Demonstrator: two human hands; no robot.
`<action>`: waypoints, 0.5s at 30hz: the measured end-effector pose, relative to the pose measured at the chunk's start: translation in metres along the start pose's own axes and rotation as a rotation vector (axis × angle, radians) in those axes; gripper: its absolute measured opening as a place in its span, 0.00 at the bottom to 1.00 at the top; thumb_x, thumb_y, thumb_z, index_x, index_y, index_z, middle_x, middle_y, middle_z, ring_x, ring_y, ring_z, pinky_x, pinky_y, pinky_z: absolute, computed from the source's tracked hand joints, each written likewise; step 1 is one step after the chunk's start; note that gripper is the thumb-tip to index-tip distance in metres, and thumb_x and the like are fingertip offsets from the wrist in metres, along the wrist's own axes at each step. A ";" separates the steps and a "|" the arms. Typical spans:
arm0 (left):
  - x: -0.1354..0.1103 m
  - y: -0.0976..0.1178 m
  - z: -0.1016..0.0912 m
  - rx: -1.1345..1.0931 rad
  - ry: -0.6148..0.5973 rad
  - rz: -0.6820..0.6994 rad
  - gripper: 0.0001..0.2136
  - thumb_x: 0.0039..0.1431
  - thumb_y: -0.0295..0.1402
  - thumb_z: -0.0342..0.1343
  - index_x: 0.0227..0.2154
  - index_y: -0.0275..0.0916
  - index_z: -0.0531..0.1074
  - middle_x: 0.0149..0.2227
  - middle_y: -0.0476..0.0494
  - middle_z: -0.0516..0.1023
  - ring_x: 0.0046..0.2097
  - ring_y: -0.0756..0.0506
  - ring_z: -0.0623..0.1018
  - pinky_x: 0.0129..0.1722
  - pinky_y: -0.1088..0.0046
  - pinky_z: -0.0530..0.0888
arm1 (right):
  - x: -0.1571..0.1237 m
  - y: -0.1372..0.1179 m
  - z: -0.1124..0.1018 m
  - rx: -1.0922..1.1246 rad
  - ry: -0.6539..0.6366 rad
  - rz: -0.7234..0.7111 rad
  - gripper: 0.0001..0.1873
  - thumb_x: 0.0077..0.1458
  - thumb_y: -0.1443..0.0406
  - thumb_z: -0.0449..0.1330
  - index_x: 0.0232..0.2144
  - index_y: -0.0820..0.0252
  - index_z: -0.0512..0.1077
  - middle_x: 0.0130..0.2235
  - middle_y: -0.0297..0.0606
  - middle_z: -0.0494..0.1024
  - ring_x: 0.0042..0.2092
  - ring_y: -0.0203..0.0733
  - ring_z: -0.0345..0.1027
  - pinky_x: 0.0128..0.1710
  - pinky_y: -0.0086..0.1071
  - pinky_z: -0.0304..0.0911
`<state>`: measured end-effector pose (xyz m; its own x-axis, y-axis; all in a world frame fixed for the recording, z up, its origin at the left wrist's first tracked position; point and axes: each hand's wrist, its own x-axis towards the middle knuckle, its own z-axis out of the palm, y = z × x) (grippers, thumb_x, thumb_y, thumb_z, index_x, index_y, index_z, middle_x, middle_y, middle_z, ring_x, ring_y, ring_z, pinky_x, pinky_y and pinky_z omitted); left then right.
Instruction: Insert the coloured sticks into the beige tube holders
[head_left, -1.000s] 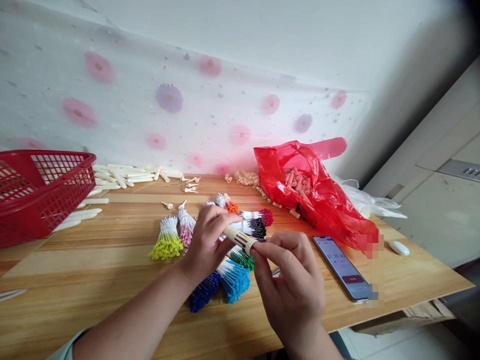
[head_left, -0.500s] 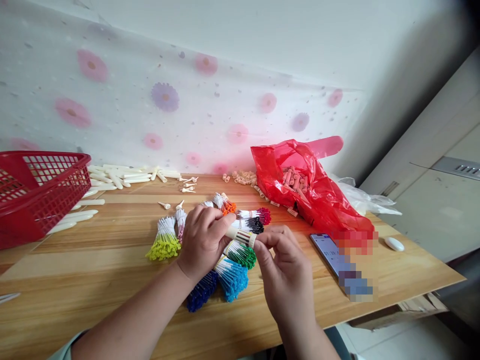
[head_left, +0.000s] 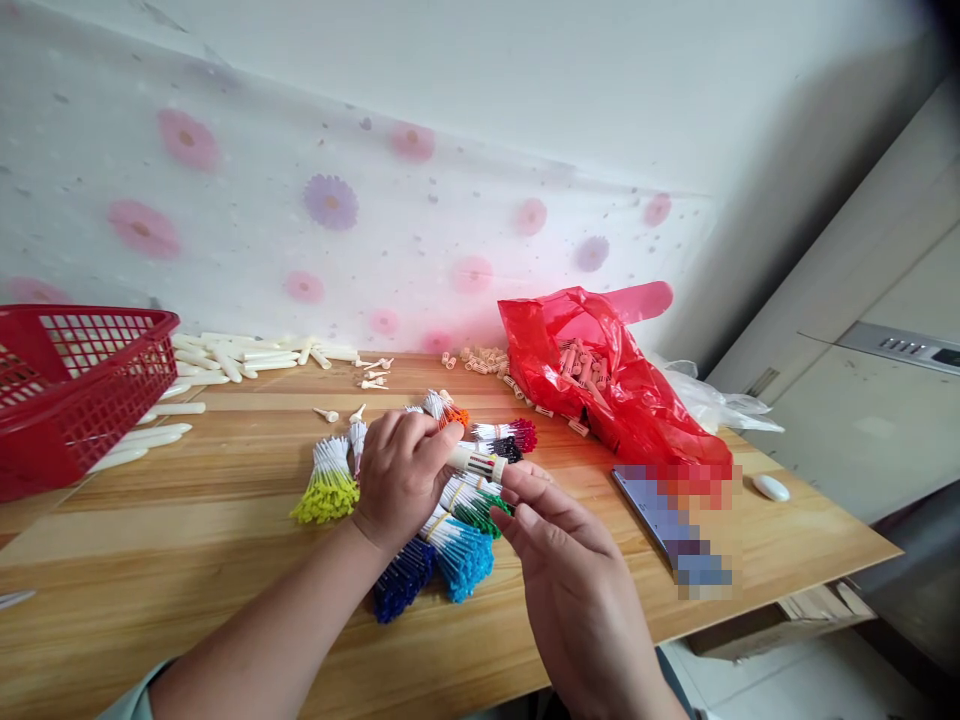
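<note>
My left hand (head_left: 403, 470) is closed around a cream pen barrel (head_left: 477, 462) with coloured marks near its end, holding it over bundles of coloured refills (head_left: 450, 545) on the wooden table (head_left: 187, 520). My right hand (head_left: 566, 570) hovers just below and right of the barrel's end, fingers stretched out and holding nothing. Yellow-tipped refills (head_left: 328, 485) lie to the left of my left hand; blue and green ones lie under both hands.
A red mesh basket (head_left: 67, 390) stands at the left edge, with cream pen barrels (head_left: 225, 358) beside it. A red plastic bag (head_left: 607, 385) of small cream parts sits at the right, a phone (head_left: 664, 520) and a white oval object (head_left: 770, 487) near it.
My right hand has let go of the barrel's end and dropped back toward me with its fingers opening. My left hand still holds the barrel.
</note>
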<state>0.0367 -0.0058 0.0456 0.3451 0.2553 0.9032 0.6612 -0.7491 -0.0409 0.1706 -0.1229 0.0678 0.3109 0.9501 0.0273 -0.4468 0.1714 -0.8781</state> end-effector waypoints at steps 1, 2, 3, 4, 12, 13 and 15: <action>0.000 0.000 0.001 -0.013 -0.002 -0.005 0.08 0.61 0.34 0.52 0.38 0.38 0.74 0.29 0.42 0.71 0.33 0.42 0.67 0.35 0.65 0.63 | 0.000 -0.002 -0.001 0.010 -0.005 0.021 0.16 0.39 0.58 0.68 0.34 0.55 0.80 0.47 0.41 0.69 0.52 0.50 0.60 0.53 0.43 0.57; -0.001 0.000 0.002 -0.033 -0.008 -0.013 0.08 0.61 0.34 0.51 0.38 0.38 0.74 0.29 0.42 0.71 0.33 0.42 0.67 0.35 0.65 0.64 | 0.001 -0.003 -0.001 0.012 -0.013 0.033 0.17 0.38 0.58 0.68 0.34 0.55 0.80 0.48 0.41 0.69 0.51 0.50 0.61 0.53 0.44 0.57; -0.001 0.001 0.003 -0.057 -0.017 -0.028 0.09 0.61 0.34 0.50 0.37 0.37 0.73 0.29 0.42 0.71 0.34 0.42 0.68 0.35 0.65 0.64 | 0.002 -0.002 -0.002 0.001 -0.027 0.032 0.17 0.38 0.57 0.68 0.34 0.55 0.80 0.48 0.42 0.69 0.51 0.50 0.61 0.53 0.44 0.58; -0.002 0.001 0.005 -0.086 -0.028 -0.052 0.09 0.62 0.34 0.49 0.36 0.37 0.73 0.30 0.42 0.71 0.34 0.42 0.68 0.35 0.65 0.64 | 0.003 -0.001 -0.002 -0.026 -0.046 0.013 0.17 0.40 0.57 0.67 0.35 0.54 0.79 0.48 0.42 0.68 0.50 0.50 0.62 0.52 0.44 0.59; -0.002 0.007 0.010 -0.442 -0.129 -0.511 0.08 0.58 0.33 0.51 0.26 0.38 0.69 0.27 0.47 0.72 0.33 0.45 0.71 0.33 0.70 0.65 | 0.029 0.008 0.007 -0.645 -0.097 -0.751 0.12 0.55 0.65 0.58 0.42 0.52 0.77 0.43 0.42 0.68 0.47 0.45 0.63 0.46 0.41 0.63; 0.000 0.006 0.009 -0.521 -0.113 -0.616 0.09 0.59 0.35 0.52 0.25 0.38 0.68 0.25 0.49 0.71 0.30 0.47 0.70 0.31 0.72 0.65 | 0.042 0.006 0.012 -0.663 -0.073 -0.824 0.12 0.56 0.64 0.57 0.41 0.53 0.77 0.42 0.42 0.69 0.46 0.45 0.64 0.44 0.40 0.64; 0.002 0.005 0.008 -0.682 -0.045 -0.842 0.12 0.58 0.39 0.52 0.24 0.38 0.68 0.21 0.52 0.67 0.25 0.49 0.67 0.26 0.75 0.63 | 0.079 0.002 0.028 -0.703 0.045 -0.903 0.13 0.60 0.63 0.52 0.38 0.57 0.76 0.37 0.41 0.71 0.42 0.44 0.66 0.42 0.39 0.64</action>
<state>0.0458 -0.0040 0.0443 -0.0129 0.8581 0.5133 0.1922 -0.5017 0.8434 0.1706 -0.0406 0.0811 0.3160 0.5416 0.7790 0.5186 0.5889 -0.6198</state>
